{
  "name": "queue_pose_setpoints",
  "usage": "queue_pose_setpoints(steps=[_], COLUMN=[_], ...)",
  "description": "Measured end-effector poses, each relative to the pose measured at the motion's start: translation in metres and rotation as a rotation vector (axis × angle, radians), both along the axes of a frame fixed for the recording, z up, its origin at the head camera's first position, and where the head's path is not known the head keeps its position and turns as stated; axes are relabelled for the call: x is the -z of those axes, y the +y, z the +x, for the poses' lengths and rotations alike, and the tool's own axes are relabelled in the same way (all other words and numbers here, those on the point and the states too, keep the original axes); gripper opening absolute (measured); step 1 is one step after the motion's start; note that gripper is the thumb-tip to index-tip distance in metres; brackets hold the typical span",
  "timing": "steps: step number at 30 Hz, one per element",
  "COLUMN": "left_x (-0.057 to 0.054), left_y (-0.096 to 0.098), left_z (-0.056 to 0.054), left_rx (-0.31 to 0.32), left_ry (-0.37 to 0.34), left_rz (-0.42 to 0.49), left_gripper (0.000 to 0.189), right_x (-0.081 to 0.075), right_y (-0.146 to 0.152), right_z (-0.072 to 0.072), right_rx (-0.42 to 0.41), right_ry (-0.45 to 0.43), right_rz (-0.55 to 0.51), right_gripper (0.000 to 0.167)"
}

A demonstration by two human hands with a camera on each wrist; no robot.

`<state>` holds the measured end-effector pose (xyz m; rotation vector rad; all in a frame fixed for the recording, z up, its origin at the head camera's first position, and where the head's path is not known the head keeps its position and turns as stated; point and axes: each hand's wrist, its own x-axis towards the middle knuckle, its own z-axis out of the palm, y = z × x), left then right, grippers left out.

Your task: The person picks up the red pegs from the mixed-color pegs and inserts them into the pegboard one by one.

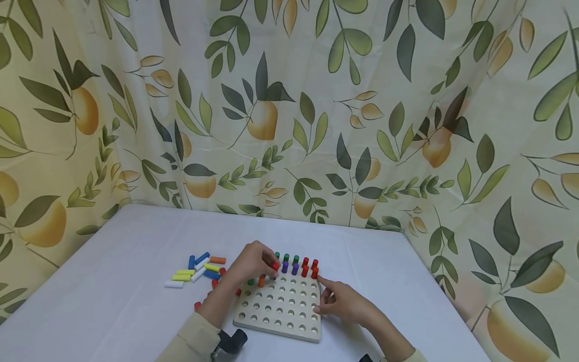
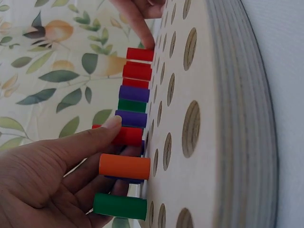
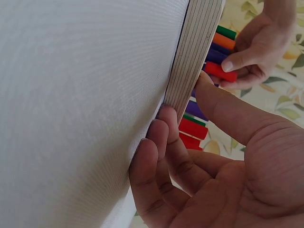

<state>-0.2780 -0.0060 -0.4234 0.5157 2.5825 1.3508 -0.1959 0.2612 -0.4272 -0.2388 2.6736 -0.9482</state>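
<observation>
My left hand [image 1: 254, 261] pinches a red peg [image 2: 129, 136] between thumb and fingers, over the far left part of the wooden pegboard [image 1: 271, 328]. The left wrist view shows the peg's end close to the holed face. Beside it stand an orange peg [image 2: 124, 166] and a green peg [image 2: 119, 206]. Purple pegs [image 1: 295, 269], green pegs [image 1: 286, 258] and red pegs [image 1: 314, 273] fill holes along the far rows. With my right hand [image 1: 344, 301] I hold the board's right edge, thumb at the top face and fingertips against the layered side.
Left of the board lie several loose pegs: a white peg [image 1: 174, 284], yellow pegs [image 1: 182, 277], blue pegs [image 1: 211, 274] and an orange peg [image 1: 218, 260]. Loose red pegs [image 1: 197, 305] lie around my left forearm. A leaf-and-fruit curtain [image 1: 289, 125] hangs behind the white table [image 1: 135, 251].
</observation>
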Motion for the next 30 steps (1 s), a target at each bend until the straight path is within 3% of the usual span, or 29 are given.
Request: queue_pose_setpoints(steps=[30], left_x=[-0.0004], left_y=[0.0006], left_z=[0.0006], left_rx=[-0.002], left_ry=[-0.017], left_rz=[-0.059], left_gripper=[0.017], right_x=[-0.0014], right_y=[-0.0024], right_z=[-0.0007], right_rx=[0.014], right_ry=[-0.005], right_rz=[0.026], right_gripper=[0.086])
